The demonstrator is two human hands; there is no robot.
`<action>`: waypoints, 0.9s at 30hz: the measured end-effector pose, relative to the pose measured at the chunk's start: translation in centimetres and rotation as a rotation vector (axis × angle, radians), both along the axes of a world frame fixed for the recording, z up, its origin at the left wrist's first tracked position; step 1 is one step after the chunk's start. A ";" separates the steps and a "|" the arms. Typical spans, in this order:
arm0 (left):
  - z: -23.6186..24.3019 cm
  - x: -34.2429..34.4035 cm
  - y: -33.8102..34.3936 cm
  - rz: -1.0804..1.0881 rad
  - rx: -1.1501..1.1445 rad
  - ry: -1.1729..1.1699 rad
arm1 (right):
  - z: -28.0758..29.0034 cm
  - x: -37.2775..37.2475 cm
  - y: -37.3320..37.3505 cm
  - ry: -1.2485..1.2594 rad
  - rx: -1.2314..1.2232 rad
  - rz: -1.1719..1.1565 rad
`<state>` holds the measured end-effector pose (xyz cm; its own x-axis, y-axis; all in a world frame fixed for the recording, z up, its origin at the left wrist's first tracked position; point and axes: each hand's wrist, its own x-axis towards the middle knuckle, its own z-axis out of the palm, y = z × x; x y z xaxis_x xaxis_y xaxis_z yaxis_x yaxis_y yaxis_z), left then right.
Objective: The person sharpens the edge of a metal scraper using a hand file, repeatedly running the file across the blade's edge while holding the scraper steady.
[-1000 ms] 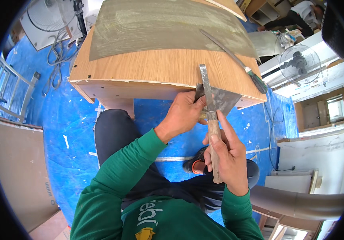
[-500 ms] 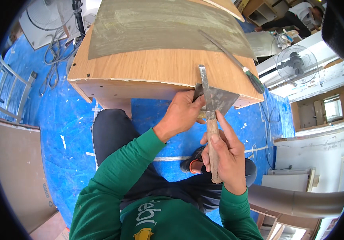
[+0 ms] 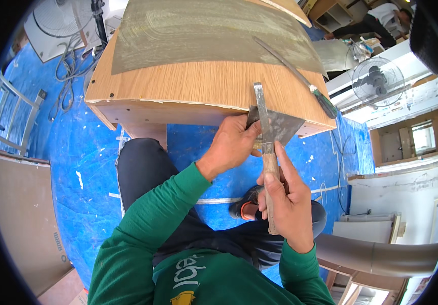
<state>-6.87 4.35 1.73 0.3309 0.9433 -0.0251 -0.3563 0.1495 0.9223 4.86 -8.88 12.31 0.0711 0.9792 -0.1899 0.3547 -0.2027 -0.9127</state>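
My right hand (image 3: 291, 198) is wrapped around the worn wooden handle of a chisel (image 3: 260, 104), its index finger stretched along the handle toward the blade. The narrow metal blade points away from me, up over the front edge of the wooden cabinet (image 3: 178, 86). Between the fingers of my left hand (image 3: 233, 141) is a scraper with a broad grey metal blade (image 3: 287, 125), and the chisel crosses over it. Whether the two blades touch I cannot tell. My left fingers partly hide the scraper. On the cabinet top lies a long file with a green handle (image 3: 323, 101).
A grey, smeared sheet (image 3: 203, 35) covers the far part of the cabinet top. Blue sheeting (image 3: 92, 168) lies over the floor. Fans stand at far left (image 3: 64, 18) and right (image 3: 377, 81), near coiled cables (image 3: 66, 71). Another person (image 3: 382, 23) works at far right.
The chisel's handle end has tilted very slightly left, and my right hand has shifted a little with it. My left hand keeps the scraper in nearly the same place.
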 end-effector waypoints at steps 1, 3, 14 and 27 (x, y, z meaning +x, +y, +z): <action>0.0 0.0 -0.1 0.010 0.011 0.021 | 0.1 -0.2 -0.1 -0.017 0.002 -0.006; 0.1 0.0 -0.2 0.033 0.051 0.058 | 0.1 -0.5 -0.1 -0.047 0.007 -0.017; 0.5 0.2 -0.1 0.046 0.050 0.023 | -0.3 -0.1 3.5 0.055 0.115 -0.063; 0.0 0.2 -0.1 0.054 0.041 0.031 | 0.2 0.2 -0.1 0.091 0.009 -0.027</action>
